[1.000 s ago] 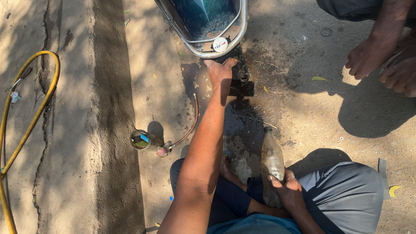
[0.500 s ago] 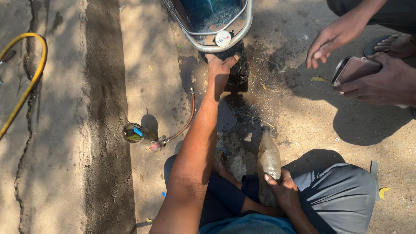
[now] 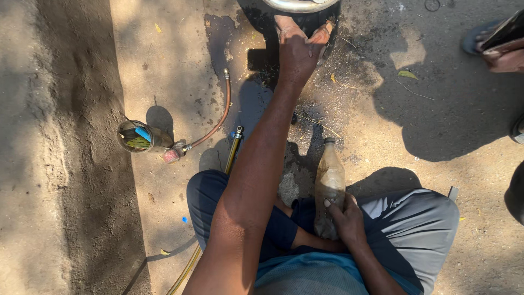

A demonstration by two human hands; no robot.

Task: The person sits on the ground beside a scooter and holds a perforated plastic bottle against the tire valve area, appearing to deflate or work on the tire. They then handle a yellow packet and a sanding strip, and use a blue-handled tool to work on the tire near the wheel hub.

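The person sits on the sandy ground (image 3: 71, 164), knees at the bottom of the frame. The left hand (image 3: 297, 46) is stretched to the top centre and grips with closed fingers a dark part under a metal rim (image 3: 300, 5). The right hand (image 3: 346, 218), low in the frame, holds a dirty plastic bottle (image 3: 330, 180) upright between the legs. At middle left lies a small can (image 3: 136, 136), with a thin hose (image 3: 218, 117) beside it.
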